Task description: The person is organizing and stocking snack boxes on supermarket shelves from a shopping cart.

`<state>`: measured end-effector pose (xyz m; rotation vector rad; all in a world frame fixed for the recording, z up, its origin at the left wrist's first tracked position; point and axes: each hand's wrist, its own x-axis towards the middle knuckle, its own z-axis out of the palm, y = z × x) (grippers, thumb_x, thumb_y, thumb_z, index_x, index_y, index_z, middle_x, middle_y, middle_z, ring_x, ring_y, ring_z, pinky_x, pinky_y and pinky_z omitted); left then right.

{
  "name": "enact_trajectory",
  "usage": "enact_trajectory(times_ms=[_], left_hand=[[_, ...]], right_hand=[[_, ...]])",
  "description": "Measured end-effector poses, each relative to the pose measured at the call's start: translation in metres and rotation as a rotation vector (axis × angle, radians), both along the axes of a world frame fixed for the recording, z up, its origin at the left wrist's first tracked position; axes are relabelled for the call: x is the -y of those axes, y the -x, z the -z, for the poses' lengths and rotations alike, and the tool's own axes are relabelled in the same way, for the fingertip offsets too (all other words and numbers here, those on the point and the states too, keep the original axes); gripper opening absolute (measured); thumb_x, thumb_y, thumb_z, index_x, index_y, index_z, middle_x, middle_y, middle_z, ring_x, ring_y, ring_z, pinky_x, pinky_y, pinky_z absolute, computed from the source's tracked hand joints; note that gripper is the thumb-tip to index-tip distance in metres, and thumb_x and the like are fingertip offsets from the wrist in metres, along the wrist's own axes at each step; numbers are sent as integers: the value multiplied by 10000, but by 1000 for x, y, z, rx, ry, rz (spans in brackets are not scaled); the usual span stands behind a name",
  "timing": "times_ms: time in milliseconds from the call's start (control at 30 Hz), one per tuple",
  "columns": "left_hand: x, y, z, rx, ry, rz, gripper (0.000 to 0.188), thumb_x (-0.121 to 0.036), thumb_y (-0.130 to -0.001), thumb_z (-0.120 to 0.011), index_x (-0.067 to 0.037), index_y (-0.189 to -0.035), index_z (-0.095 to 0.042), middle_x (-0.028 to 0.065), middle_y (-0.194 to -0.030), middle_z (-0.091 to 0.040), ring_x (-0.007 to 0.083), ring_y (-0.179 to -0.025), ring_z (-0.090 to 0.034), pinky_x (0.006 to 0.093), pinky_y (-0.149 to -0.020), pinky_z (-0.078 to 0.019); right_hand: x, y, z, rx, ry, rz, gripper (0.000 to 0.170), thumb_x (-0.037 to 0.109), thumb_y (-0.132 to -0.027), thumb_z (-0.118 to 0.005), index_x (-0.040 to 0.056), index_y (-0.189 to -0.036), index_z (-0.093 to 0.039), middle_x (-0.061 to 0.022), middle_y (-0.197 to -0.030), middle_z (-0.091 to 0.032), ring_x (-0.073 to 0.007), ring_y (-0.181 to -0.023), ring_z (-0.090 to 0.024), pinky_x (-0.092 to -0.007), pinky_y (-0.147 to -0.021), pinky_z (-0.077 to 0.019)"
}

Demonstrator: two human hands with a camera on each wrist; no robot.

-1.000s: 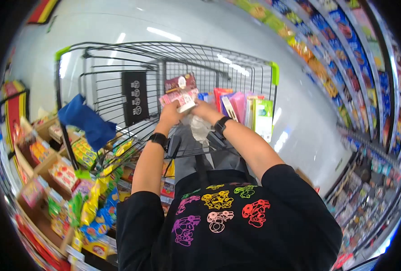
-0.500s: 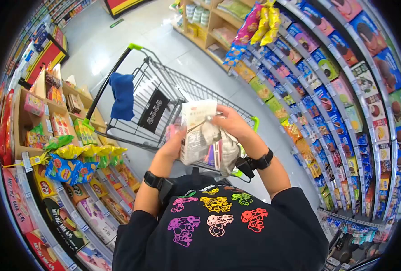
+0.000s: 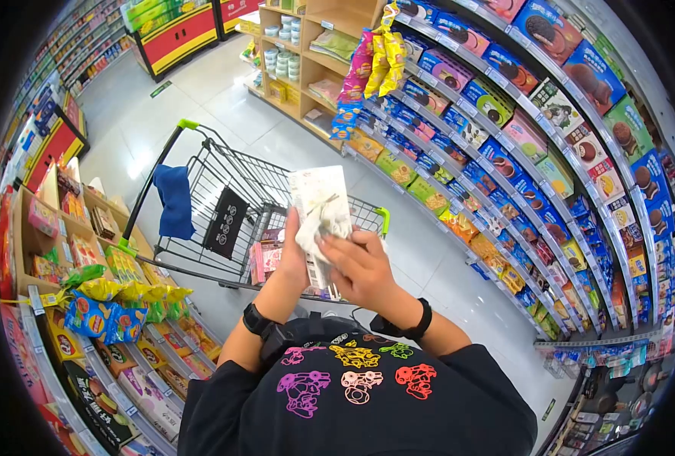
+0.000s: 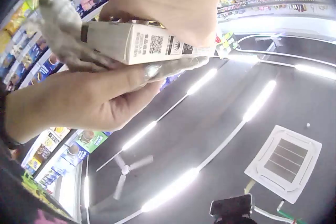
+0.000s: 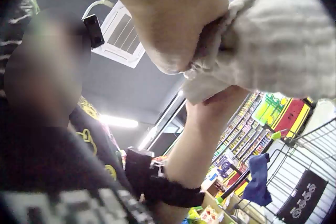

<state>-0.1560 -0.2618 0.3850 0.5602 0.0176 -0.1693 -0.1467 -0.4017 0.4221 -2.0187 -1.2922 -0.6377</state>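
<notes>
My left hand (image 3: 295, 254) grips a white carton (image 3: 316, 182) by its side, upright in front of my body. Over the carton's printed face, my right hand (image 3: 362, 267) holds a bunched whitish cloth (image 3: 328, 219) against it. The left wrist view shows the narrow side of the carton (image 4: 152, 44), with a QR code, between the left hand (image 4: 173, 3) and the right hand (image 4: 100, 95). Soft folds of the cloth (image 5: 283, 45) hang from the right hand (image 5: 173, 19) in the right wrist view.
A black wire shopping cart (image 3: 255, 171) stands ahead, with pink packages (image 3: 263, 258) inside and a blue cloth (image 3: 173, 204) over its handle. Snack shelves (image 3: 497, 156) line the right side. Wooden display bins (image 3: 44, 251) and hanging snack bags (image 3: 98, 315) are at the left.
Both hands have come up from inside the cart with the white carton and cloth. The right hand has moved from the carton's edge onto its face. The cart appears further left.
</notes>
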Motion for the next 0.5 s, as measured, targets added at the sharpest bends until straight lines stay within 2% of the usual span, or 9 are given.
enact_trajectory(times_ms=[67, 100, 200, 233, 300, 333, 367, 467, 500], left_hand=[[-4, -2, -1, 85, 70, 33, 689, -609, -872, -204, -86, -1290, -367, 124, -1174, -518, 231, -1019, -541, 357, -854, -462], [-7, -5, 1, 136, 167, 77, 634, -530, -901, -213, -64, -1311, -344, 154, -1217, -488, 280, -1080, -512, 387, -935, -411], [7, 7, -8, -24, -298, -90, 572, -458, -929, -212, -72, -1344, -289, 143, -1279, -434, 261, -1155, -455, 365, -968, -378], [5, 7, -10, -34, -348, -42, 547, -427, -946, -183, -81, -1365, -247, 127, -1326, -382, 234, -1213, -393, 328, -991, -348], [2, 5, -14, 22, -414, -47, 536, -400, -948, -166, -68, -1361, -243, 124, -1318, -391, 227, -1198, -412, 325, -975, -370], [-1, 2, -16, 51, -443, -52, 530, -386, -949, -157, -62, -1360, -241, 123, -1314, -395, 223, -1190, -421, 323, -967, -381], [-4, -1, -14, 38, -414, -89, 580, -468, -936, -170, -65, -1336, -291, 125, -1265, -444, 225, -1141, -467, 326, -943, -403], [-25, -4, -27, -167, -134, 16, 659, -570, -899, -185, -70, -1286, -372, 116, -1174, -516, 223, -1064, -521, 339, -893, -440], [-34, -9, -12, -129, -34, 38, 719, -640, -859, -197, -73, -1234, -434, 112, -1089, -562, 238, -986, -561, 353, -846, -466]], right_hand=[[2, 5, 3, 16, 6, -2, 449, 56, -647, -633, 34, -1092, -579, -75, -1086, -574, -244, -848, -484, -324, -775, -420], [1, 4, 0, 35, 5, 15, 446, 61, -652, -630, 34, -1094, -578, -82, -1090, -571, -246, -844, -483, -324, -777, -419], [-7, -6, -9, 64, 0, 92, 489, 46, -659, -608, 29, -1144, -542, -120, -1180, -510, -269, -838, -478, -330, -771, -420], [-12, -8, -16, 53, -6, 132, 510, 29, -650, -603, 29, -1155, -534, -128, -1210, -492, -280, -848, -478, -336, -770, -421], [-22, -12, -25, 58, 35, 208, 533, 19, -655, -590, 36, -1182, -509, -140, -1257, -453, -304, -864, -475, -346, -770, -418], [-26, -12, -27, 75, 83, 205, 517, 42, -667, -593, 33, -1177, -508, -132, -1245, -460, -287, -839, -475, -335, -759, -421], [-29, -13, -26, 90, 134, 199, 502, 65, -680, -596, 30, -1172, -507, -124, -1232, -466, -269, -815, -475, -324, -748, -423], [-41, -10, -18, 79, 205, 101, 458, 94, -692, -603, 28, -1137, -521, -105, -1199, -489, -239, -776, -485, -307, -718, -438], [-45, -7, -13, 67, 215, 54, 443, 97, -692, -606, 28, -1122, -528, -99, -1189, -497, -234, -768, -490, -304, -709, -445]])
